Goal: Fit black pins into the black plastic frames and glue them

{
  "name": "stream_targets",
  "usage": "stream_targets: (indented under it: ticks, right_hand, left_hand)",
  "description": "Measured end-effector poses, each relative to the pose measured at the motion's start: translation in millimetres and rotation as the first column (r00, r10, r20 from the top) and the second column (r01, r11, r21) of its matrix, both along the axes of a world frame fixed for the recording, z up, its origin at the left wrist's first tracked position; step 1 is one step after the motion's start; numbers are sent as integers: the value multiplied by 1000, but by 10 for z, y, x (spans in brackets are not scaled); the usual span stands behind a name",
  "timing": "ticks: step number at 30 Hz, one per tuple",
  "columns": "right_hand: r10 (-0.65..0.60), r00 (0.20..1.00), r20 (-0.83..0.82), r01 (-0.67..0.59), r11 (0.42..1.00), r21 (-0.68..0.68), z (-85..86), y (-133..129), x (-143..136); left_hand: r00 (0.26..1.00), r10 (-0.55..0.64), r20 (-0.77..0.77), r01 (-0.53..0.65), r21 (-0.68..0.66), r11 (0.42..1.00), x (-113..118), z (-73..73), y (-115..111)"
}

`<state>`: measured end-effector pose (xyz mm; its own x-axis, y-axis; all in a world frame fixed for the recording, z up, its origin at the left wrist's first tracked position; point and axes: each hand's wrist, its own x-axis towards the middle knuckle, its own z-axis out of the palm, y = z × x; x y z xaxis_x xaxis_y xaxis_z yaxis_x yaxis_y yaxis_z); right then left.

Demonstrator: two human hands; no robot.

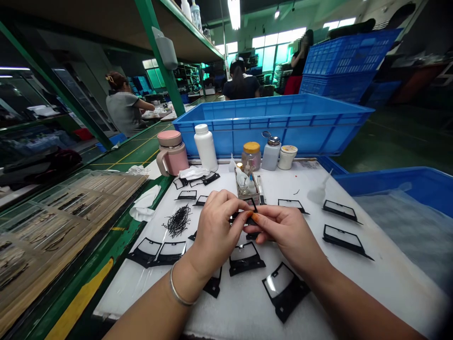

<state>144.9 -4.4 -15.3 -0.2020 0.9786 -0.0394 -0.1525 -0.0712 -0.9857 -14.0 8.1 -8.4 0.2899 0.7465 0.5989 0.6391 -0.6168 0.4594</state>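
Note:
Both hands meet over the middle of the white tabletop (240,307). My left hand (221,219) is pinched on a small black frame (250,203), most of it hidden behind the fingers. From the other side my right hand (279,229) grips the same part, thumb and forefinger pressed to its lower edge. More black frames with clear windows lie around, one (245,259) just below the hands, one (286,290) nearer me and others (343,240) at the right. A pile of thin black strips (178,221) is left of my left hand.
Behind the hands stand a small box of bottles (247,186), a pink mug (173,153), a white bottle (205,148) and several jars. A large blue crate (272,118) borders the far edge. Compartment trays (71,203) lie left. People sit and stand farther back.

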Motion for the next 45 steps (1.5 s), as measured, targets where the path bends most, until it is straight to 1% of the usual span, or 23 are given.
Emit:
stream_targets:
  ticks: [4,8,11,13,15,18,20,21,23,27,32,36,40,45]
  right_hand:
    - [-22,999,34,22,1000,18,12,-7,13]
    - [-52,997,60,49,998,38,19,-4,31]
    - [-47,997,55,44,998,44,18,-1,33]
    - [-44,998,50,41,998,45,16,-1,31]
    - [-43,998,45,41,998,39,13,-1,30]
    - [-28,999,26,28,1000,10,0,7,40]
    - [7,1000,-5,-7,1000,-15,-16,23,55]
    - [30,999,-27,-31,999,-28,-25,34,65]
    - [68,995,-79,-73,996,-56,-43,57,87]
    - [70,989,-134,-82,992,-91,-61,80,123]
    - [74,993,-94,-80,994,-71,-64,62,129]
    - [69,997,-41,-71,997,-38,-82,56,123]
    - [56,998,6,-56,998,-21,-84,57,127]
    - [54,997,51,-55,998,12,-52,48,124]
  left_hand:
    - [1000,-8,17,8,9,1000,6,1,-3]
    - [989,18,148,-18,-1,1000,-10,11,-1]
    - [963,44,267,-20,-93,995,-33,9,10]
    - [939,37,341,36,-205,978,-41,4,21]
    - [910,13,415,142,-339,930,-40,-2,32]
    - [850,2,526,312,-507,803,-34,-5,47]
    - [803,20,596,393,-553,735,-33,-2,55]
    - [781,31,623,419,-561,714,-34,2,59]
    - [751,45,659,452,-562,693,-40,10,67]
    - [739,54,672,468,-569,676,-52,20,81]
    - [741,57,669,472,-579,665,-51,17,83]
    - [743,59,666,454,-567,687,-36,13,67]
    - [765,45,643,426,-557,713,-28,13,50]
    - [778,50,626,403,-559,724,-32,27,39]
